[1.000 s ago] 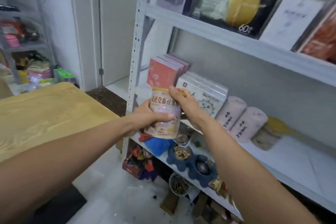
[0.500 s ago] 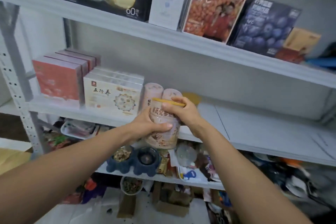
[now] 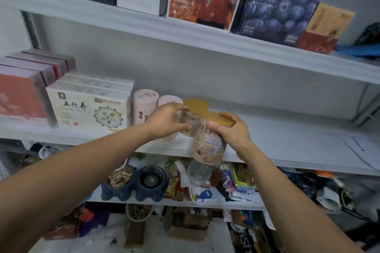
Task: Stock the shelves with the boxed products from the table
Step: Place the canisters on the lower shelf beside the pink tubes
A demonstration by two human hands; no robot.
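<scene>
On shelf (image 3: pixel 287 139) — box (image 3: pixel 88 107) reads 五行养.

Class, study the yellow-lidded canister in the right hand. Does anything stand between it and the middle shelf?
Just behind-left of the held canister in the right hand stands a rear canister, gripped by the left hand. Further right the middle shelf shows open board; nothing visible blocks that spot.

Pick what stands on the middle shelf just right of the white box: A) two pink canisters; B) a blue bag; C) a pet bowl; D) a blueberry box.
A: the two pink canisters stand between the white box and the rear yellow-lidded can that the left grip holds; the right grip holds the front yellow-lidded can.
</scene>
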